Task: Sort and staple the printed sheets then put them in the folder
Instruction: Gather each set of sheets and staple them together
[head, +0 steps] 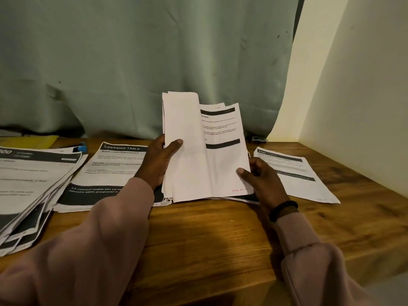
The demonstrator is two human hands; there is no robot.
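Head view. At centre, your two hands hold a bundle of printed sheets [205,151] upright, its lower edge resting on the wooden counter [209,226]. Your left hand [157,162] grips the bundle's left edge, thumb lying across the blank back of the front sheets, which curl over toward 9 o'clock. Your right hand [260,180] pinches the lower right corner of the exposed page, thumb on its face just above a red handwritten page note [239,190]. That page carries black header bars and lines of text too small to read.

At 9 o'clock of the bundle, a stack headed "DRESSING TABLE" [103,173] lies flat, partly under your left forearm. Farther toward 9 o'clock, a fanned pile of sheets [33,184] overlaps the counter's left edge. At 3 o'clock, well apart from these, a single thin set of sheets [295,173] lies flat and skewed. At 10 o'clock, a yellow folder [31,141] and a blue-capped object [80,148] sit against the green curtain [154,62]. A dark band [283,209] circles your right wrist.
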